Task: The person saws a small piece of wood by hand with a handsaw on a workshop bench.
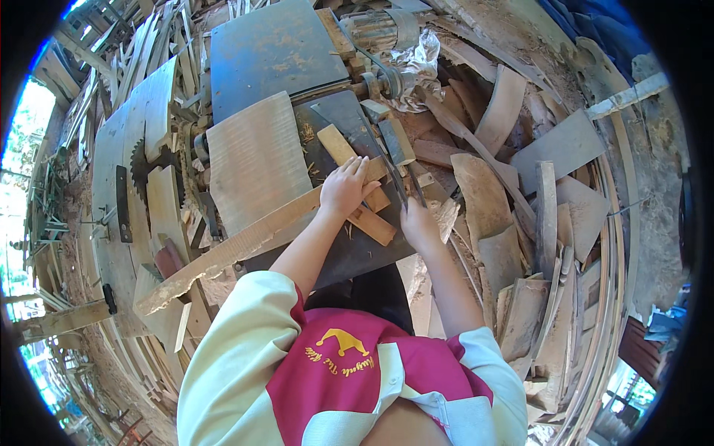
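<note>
A long rough-edged wooden plank [245, 241] lies slantwise across the dark metal machine table [331, 256], its far-left end sticking out past the edge. My left hand [344, 189] lies on the plank near its right end, fingers stretched out flat over the top. Short wood pieces [374, 225] lie under and beside that hand. My right hand [421, 224], to the right of the table, is closed around the lower end of a dark metal tool with two long narrow bars [398, 182]. The bars point away from me, beside the plank's right end.
A wide wooden board [256, 163] lies left of the table top, below a large dark metal plate [271, 56]. A toothed circular saw blade [140, 171] stands at the left. A motor [372, 31] sits at the back. Curved wood offcuts [483, 193] pile up on the right.
</note>
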The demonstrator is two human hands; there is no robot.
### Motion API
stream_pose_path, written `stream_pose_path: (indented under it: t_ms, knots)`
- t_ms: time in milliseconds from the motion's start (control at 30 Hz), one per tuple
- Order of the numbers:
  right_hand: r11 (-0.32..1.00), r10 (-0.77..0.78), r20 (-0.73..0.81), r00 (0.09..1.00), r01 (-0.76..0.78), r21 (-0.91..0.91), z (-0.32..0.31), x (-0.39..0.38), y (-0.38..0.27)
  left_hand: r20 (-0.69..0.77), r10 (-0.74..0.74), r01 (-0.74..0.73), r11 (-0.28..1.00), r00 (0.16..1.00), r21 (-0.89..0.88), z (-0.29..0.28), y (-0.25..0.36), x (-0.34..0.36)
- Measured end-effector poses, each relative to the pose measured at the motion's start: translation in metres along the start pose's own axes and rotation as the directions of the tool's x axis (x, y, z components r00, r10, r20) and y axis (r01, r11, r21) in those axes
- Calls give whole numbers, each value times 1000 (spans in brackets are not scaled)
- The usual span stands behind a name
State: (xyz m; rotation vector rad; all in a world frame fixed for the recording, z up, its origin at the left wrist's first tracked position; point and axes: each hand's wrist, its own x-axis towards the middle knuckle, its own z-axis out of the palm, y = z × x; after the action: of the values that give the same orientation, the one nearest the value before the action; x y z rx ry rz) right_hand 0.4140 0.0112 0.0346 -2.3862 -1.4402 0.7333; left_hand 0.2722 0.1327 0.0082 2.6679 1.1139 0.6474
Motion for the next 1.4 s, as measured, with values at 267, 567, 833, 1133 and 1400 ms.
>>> stream_pose_path:
  t_ms: [267,567,833,1133,1400]
  knots:
    - [986,111,61,992,-102,-132,-17,-78,21,0,-1,1,1000,1000,-25,2,1,1]
    - [998,1,47,999,2,-60,-15,19,-15,-9,5,-5,1000,1000,-20,2,-2,-1]
    - [999,-18,11,1000,18,-50,-5,34,-16,1,20,-20,999,1000,-28,3,-1,1]
    - [993,103,84,991,-98,-65,-29,-60,10,-34,23,-24,999,999,-22,7,0,0]
    - [997,-7,116,993,16,-82,-31,37,-24,-77,-58,59,998,995,4,0,-17,17]
